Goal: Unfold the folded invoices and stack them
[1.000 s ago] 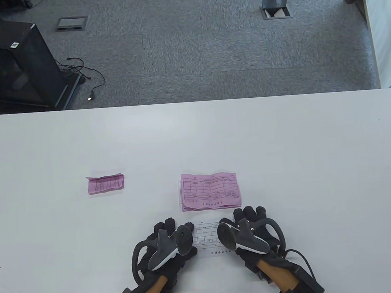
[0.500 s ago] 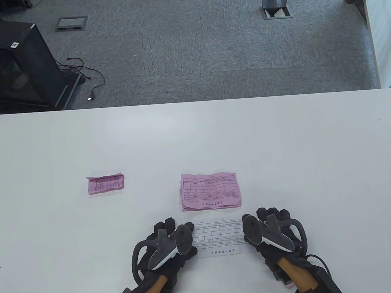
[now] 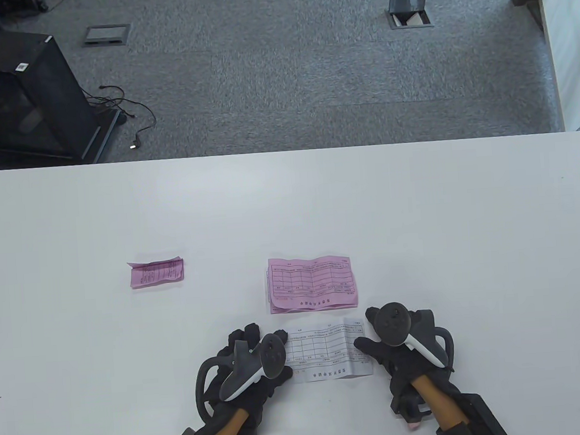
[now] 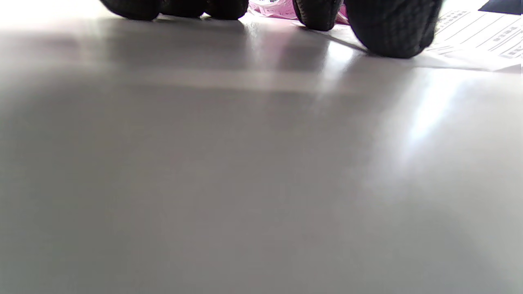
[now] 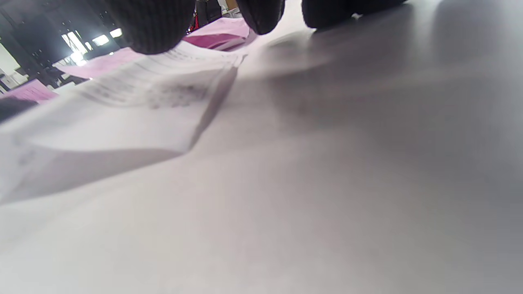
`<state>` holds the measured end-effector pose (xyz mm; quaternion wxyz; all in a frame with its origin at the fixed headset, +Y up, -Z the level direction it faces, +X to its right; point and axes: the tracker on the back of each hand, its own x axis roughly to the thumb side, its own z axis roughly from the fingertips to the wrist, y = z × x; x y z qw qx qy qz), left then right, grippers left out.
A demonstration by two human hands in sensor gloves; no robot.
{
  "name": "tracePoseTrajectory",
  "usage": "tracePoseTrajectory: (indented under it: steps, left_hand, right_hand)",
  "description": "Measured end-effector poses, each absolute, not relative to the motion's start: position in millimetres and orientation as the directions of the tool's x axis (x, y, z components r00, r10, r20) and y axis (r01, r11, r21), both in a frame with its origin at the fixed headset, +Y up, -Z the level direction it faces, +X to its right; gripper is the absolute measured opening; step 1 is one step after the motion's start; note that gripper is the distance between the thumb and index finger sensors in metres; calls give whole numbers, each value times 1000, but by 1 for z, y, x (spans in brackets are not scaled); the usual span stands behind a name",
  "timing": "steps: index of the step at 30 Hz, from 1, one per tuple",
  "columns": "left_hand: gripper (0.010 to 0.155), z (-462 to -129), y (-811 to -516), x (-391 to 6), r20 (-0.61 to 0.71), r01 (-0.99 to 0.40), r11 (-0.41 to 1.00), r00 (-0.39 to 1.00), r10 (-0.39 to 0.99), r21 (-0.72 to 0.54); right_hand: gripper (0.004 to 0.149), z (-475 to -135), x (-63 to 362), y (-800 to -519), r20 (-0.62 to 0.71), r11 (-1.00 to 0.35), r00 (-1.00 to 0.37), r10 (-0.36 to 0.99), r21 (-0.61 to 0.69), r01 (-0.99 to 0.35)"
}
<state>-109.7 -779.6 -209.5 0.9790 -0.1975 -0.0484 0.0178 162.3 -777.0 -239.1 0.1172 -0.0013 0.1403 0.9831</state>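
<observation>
The left hand [image 3: 248, 362] presses flat on the white invoice's [image 3: 324, 351] left end; the right hand [image 3: 403, 343] touches its lifted right edge, fingers hidden. Just beyond lies the pink stack [image 3: 312, 283]. Thin, creased, slippery on the surface [image 3: 418, 208]: pinch opposite edges.

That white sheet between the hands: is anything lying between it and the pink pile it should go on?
Nothing visible does. The white invoice lies flat just in front of the pink stack, with only a bare strip of table between them. The folded pink invoice sits well off to the left.
</observation>
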Motion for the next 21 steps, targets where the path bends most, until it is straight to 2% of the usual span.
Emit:
tracePoseTrajectory:
  steps: [5, 15, 21]
  left_hand:
    - [73, -209, -779, -110, 90, -15, 921, 995, 54, -388]
    - [73, -209, -779, -106, 109, 10, 923, 993, 34, -384]
    - [73, -208, -780, -102, 123, 36, 921, 992, 12, -387]
  right_hand:
    - [77, -235, 146, -781, 13, -961, -997, 70, 268, -64]
    - [56, -233, 142, -780, 41, -972, -997, 67, 229, -56]
    - [45, -232, 141, -779, 4, -978, -999, 44, 203, -43]
